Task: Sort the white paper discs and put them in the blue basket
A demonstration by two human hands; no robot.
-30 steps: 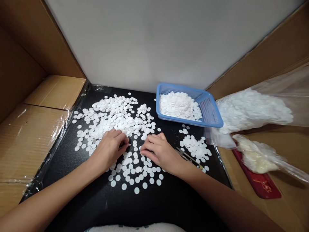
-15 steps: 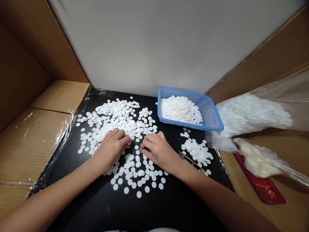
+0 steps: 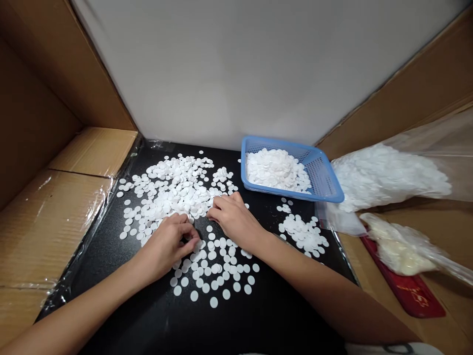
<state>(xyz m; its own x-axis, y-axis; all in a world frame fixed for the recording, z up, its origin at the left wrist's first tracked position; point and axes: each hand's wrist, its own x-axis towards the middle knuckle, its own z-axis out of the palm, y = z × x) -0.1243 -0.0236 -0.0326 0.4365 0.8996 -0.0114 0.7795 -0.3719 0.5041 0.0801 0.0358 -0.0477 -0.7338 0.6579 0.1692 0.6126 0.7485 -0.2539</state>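
Two bare hands work among small, round, flat white discs on a black tabletop (image 3: 207, 328). Compared with a second ago, the left hand (image 3: 172, 244) has drawn back toward the person, off the near edge of the large white heap of discs (image 3: 175, 192) and down to the loose scatter of white discs (image 3: 214, 285). Its thumb and forefinger are curled to a narrow gap beside one disc; whether they pinch anything I cannot tell. The right hand (image 3: 232, 217) has gone the other way, forward and leftward, so its fingertips now meet the heap's near edge. They are bunched close together, and the view is too poor to say if a disc is between them.

The right forearm now covers the slim pointed metal tool that showed beside it earlier. Just beyond lies a small white pile of discs (image 3: 303, 234), unchanged, and behind that the blue rectangular plastic mesh basket (image 3: 321, 170), partly filled with discs, stands where it was. To its right, a clear plastic bag of white pieces (image 3: 391, 172) and a red flat rounded case (image 3: 416, 293) also keep their places.
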